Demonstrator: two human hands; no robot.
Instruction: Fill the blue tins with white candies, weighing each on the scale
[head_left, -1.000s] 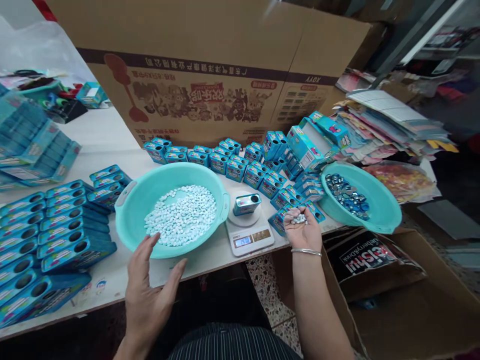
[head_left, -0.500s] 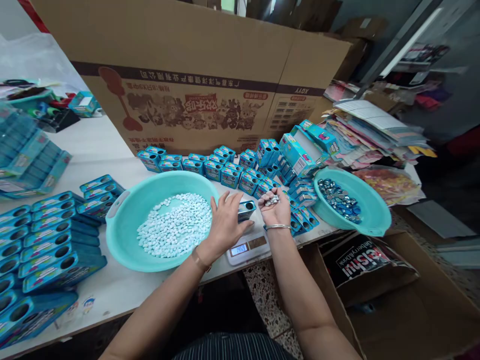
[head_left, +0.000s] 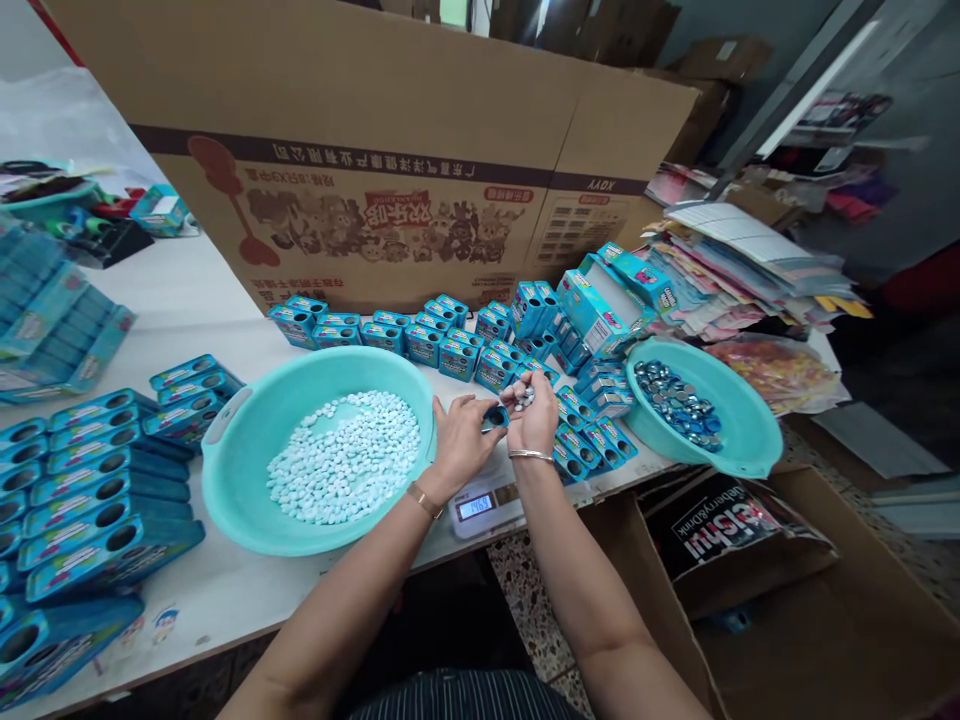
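Note:
My left hand (head_left: 461, 440) is closed around a small blue tin (head_left: 495, 418) with a round opening in its top, above the digital scale (head_left: 484, 510). Close beside it, my right hand (head_left: 534, 425) is cupped around several pale candies (head_left: 524, 398), its fingers at the tin's opening. To the left, a wide turquoise basin (head_left: 247, 500) holds a heap of the same pale blue-white candies (head_left: 352, 455). Much of the tin is hidden by my fingers.
Rows of open blue tins (head_left: 112, 510) stand at left, and more tins (head_left: 457, 350) line the back before a large cardboard box (head_left: 450, 110). At right are a turquoise basin (head_left: 742, 420) of shiny blue lids, stacked papers (head_left: 750, 260) and an open carton (head_left: 847, 640) below the table.
My left hand has closed on the tin. My right hand has come left with the candies, up to the tin's opening. The view has shifted slightly.

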